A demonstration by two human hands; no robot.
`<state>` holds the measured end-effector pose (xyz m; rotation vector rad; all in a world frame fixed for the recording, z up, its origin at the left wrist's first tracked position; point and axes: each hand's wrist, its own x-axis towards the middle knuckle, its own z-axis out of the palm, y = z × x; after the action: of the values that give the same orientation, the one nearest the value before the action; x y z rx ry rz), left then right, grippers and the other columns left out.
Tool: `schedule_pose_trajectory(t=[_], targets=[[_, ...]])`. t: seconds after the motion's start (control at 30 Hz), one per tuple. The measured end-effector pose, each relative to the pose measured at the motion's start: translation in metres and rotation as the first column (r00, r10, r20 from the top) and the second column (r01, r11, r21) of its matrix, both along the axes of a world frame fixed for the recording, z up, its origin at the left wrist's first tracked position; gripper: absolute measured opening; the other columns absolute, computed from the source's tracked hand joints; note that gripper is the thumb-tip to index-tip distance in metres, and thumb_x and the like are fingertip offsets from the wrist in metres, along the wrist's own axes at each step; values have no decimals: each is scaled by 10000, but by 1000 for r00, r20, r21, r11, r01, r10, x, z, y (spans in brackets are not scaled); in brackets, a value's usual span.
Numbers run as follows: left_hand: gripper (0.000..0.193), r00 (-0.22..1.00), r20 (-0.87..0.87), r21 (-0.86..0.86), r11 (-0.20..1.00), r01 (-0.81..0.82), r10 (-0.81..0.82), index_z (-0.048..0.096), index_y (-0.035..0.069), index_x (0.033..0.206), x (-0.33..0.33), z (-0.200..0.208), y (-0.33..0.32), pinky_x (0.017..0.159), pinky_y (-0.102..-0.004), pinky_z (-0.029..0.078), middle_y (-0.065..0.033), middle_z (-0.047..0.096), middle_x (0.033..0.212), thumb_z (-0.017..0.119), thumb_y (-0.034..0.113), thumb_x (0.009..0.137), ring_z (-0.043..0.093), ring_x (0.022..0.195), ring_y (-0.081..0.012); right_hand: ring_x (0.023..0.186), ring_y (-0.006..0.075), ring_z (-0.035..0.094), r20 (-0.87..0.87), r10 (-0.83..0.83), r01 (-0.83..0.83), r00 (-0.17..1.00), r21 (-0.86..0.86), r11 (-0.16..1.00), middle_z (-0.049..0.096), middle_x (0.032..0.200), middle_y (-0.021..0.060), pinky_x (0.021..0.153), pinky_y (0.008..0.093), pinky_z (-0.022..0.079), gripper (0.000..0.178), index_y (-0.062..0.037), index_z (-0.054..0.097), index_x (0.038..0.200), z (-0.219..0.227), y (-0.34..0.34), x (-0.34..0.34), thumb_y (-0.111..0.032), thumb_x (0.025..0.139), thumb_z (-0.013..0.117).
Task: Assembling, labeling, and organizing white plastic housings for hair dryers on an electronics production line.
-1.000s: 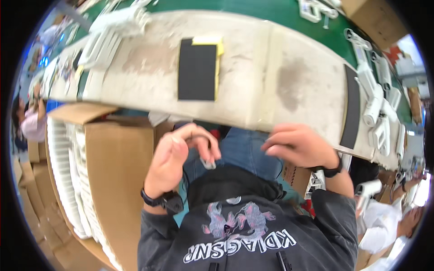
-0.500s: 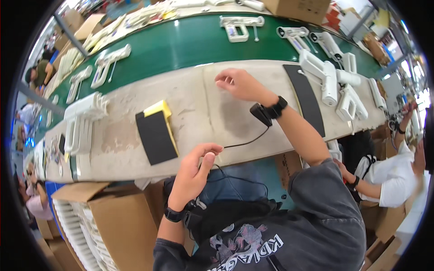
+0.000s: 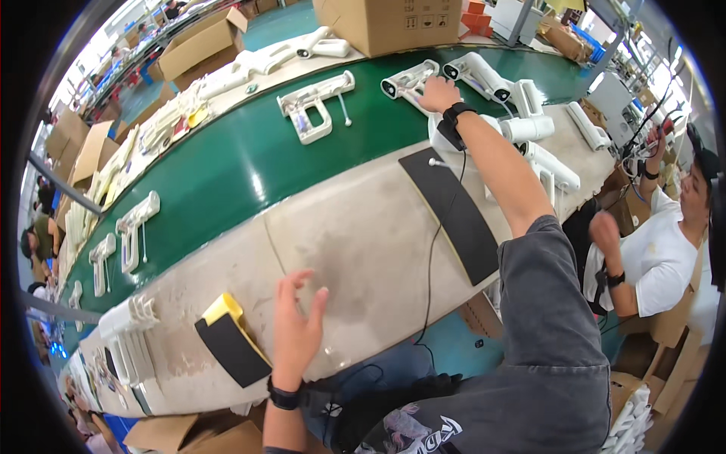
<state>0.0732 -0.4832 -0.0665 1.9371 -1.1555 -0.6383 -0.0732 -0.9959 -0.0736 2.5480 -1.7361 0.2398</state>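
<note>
Housing (image 3: 405, 79) on belt (image 3: 227, 200), right hand (image 3: 441, 95) at it, can't tell if fingers grip; left hand (image 3: 297, 325) over table (image 3: 370, 250), fingers spread.

Light is bright and fairly even, with a pale streak of glare on the green belt (image 3: 242, 189) beyond the fingers (image 3: 286, 295) of the left hand (image 3: 298, 334); far left of those fingers, small blue lights (image 3: 57, 349) glow in a soft background, and well outside both hands' fingers, straight edges bend toward a black rim

Factory assembly line: green conveyor belt (image 3: 219, 208), white plastic parts (image 3: 529, 129), cardboard boxes (image 3: 382, 30).
</note>
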Motion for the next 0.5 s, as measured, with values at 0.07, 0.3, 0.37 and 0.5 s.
schedule_pose_trajectory(t=[0.07,0.3,0.37,0.5], targets=[[464,999,40,-58,998,5,-3,536,36,1336,18,10,-42,975,-366,463,-135,570,1307,719,188,938,549,1200,-273,1290,447,537,-27,-26,29,999,135,990,581,1365,266,1072,501,459,838,29,519,1367,4,-29,-16,-560,807,725],[1149,939,284,22,978,-209,195,212,-48,1518,93,-35,-268,1118,-574,346,-325,358,1482,815,585,773,355,1402,-459,1301,382,568,134,145,-187,980,399,897,540,1425,304,1095,408,461,1234,130,380,1452,-18,-64,-15,-638,612,856],[1416,917,269,167,923,-345,294,31,-8,1577,88,-37,-316,1157,-594,274,-301,274,1561,816,739,665,268,1450,-488,1292,382,576,129,125,-168,984,414,895,552,1405,312,1081,418,474,1289,130,226,1505,-18,-76,-14,-499,614,912],[1392,892,313,244,880,-408,326,24,5,1581,79,-43,-360,1112,-646,288,-321,323,1515,818,710,680,313,1421,-478,1221,406,612,125,109,-152,986,407,901,564,1356,340,1029,414,511,1250,111,163,1527,-15,-66,-5,-428,656,881]])
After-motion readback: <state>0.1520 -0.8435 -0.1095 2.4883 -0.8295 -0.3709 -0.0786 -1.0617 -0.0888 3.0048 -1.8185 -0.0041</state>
